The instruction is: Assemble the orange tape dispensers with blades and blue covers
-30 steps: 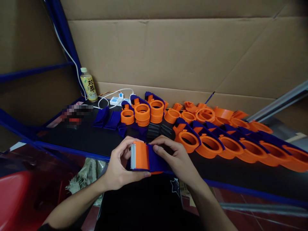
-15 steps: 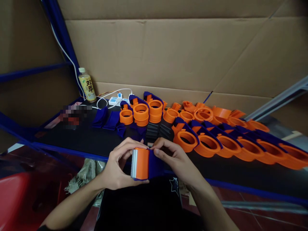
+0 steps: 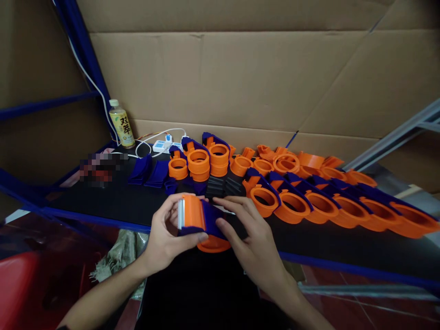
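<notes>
- Gripping a dispenser [image 3: 193, 216] with the left hand [image 3: 164, 236], thumb below and fingers curled over the top, clamped tight.
- Holding it just above the near edge of the table [image 3: 113, 201], toothed blade to the left, orange wheel hanging below.
- Resting the right hand [image 3: 252, 236] against its blue side, fingers spread and loose, thumb touching, not closed on it.
- Just behind, close to the fingertips: black parts [image 3: 223, 185] in two small stacks.
- To the right, near the right hand: finished dispensers [image 3: 292, 204] in an overlapping row out to the far right end.
- Further back: orange rings [image 3: 199, 162] in short stacks, with loose orange pieces beyond them against the wall.
- To the left of the rings: blue pieces [image 3: 151, 172], lying flat in two piles.
- Nothing between hands and dispenser.
- Underfoot of it all: black top with a blue rim.
- Behind and above: cardboard [image 3: 240, 78] as a wall, blue frame bars at left, a grey rail [image 3: 395, 137] slanting at right.
- Below the edge at left: a crumpled sack [image 3: 120, 252] and a red shape [image 3: 20, 284].
- In the back left corner: a bottle [image 3: 120, 124], upright, white cap on, yellow label; fill level not to be told.
- Beside it: a white power strip [image 3: 161, 145] with a cable [image 3: 89, 78] up the frame.
</notes>
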Demonstrator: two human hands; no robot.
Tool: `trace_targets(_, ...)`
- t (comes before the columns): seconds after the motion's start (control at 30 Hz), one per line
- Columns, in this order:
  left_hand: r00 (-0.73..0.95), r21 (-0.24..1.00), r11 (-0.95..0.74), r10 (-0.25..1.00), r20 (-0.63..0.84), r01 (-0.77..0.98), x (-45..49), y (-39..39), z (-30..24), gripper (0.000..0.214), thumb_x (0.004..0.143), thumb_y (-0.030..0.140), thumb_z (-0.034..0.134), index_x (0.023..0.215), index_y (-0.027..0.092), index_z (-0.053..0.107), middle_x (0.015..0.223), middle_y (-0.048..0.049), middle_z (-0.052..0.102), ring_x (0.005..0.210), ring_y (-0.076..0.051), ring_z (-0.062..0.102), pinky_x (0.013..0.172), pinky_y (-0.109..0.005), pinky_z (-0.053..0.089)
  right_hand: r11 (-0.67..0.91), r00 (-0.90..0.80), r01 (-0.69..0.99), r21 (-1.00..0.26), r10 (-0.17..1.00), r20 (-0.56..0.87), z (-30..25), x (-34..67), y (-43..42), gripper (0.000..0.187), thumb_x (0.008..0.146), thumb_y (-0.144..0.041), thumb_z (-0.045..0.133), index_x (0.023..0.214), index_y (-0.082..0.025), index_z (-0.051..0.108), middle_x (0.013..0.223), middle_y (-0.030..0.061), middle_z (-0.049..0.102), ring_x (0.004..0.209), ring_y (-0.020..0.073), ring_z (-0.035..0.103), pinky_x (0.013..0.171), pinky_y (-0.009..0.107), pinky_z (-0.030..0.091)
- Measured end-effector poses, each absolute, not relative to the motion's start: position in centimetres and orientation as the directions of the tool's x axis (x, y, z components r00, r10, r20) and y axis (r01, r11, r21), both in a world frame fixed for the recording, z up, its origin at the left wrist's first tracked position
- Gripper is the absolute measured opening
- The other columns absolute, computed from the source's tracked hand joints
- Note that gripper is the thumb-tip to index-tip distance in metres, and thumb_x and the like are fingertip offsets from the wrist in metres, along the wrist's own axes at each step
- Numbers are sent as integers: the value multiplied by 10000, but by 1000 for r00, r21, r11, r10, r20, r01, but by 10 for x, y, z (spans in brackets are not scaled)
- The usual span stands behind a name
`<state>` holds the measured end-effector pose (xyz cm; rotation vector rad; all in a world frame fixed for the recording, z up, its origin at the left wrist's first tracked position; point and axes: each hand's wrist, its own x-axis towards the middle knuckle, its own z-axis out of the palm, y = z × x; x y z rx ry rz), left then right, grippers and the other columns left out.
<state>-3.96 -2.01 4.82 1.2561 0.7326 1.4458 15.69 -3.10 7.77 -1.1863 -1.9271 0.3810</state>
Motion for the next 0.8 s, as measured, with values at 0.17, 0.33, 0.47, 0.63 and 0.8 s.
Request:
trace_targets(0.17, -60, 866, -116, 993, 99, -486, -36, -10, 35, 462, 714, 252, 848, 1110, 214, 612, 1033, -31, 694, 921, -184, 685, 903, -335, 542, 637, -420, 697, -330, 735, 532, 63, 153, -60, 915, 814, -430, 758, 1566, -266, 264, 1471, 142, 456, 1330, 340, 461, 1083, 504, 443)
trace_targets(0.33, 119, 812, 48, 992, 27, -582, -29, -7, 28, 413, 752, 292, 828, 1110, 213, 637, 1082, -51, 679, 1033, -210, 664, 946, -387, 542, 604, -384, 746, -282, 735, 559, 53, 166, -59, 808, 869, -225, 670, 1564, -282, 262, 1466, 125, 471, 1321, 302, 490, 1074, 467, 458)
trace_targets(0.47, 233, 815, 47, 966, 110, -578, -28, -3, 27, 567, 763, 262, 822, 1274, 237, 580, 1309, -110, 624, 1268, -275, 570, 1073, -473, 465, 453, -170, 832, -319, 756, 632, 68, 211, -41, 736, 857, -329, 690, 1517, -272, 367, 1438, 123, 511, 1302, 320, 509, 1103, 495, 410)
trace_targets(0.63, 290, 884, 50, 952, 98, -465, -32, 7, 21, 432, 833, 299, 756, 1232, 210, 616, 1189, -125, 693, 1135, -291, 660, 1008, -515, 515, 25, 152, 969, -246, 723, 674, 97, 306, -15, 686, 847, -385, 698, 1460, -170, 475, 1372, 193, 583, 1272, 329, 548, 1052, 435, 427)
trace_targets(0.8, 341, 929, 40, 935, 94, -367, -34, 14, 12, 304, 876, 349, 702, 1126, 179, 673, 1050, -121, 733, 1013, -270, 700, 927, -473, 566, -419, 451, 886, -200, 674, 585, 114, 425, 4, 674, 867, -486, 656, 1348, -18, 590, 1210, 297, 652, 1100, 339, 635, 776, 415, 470)
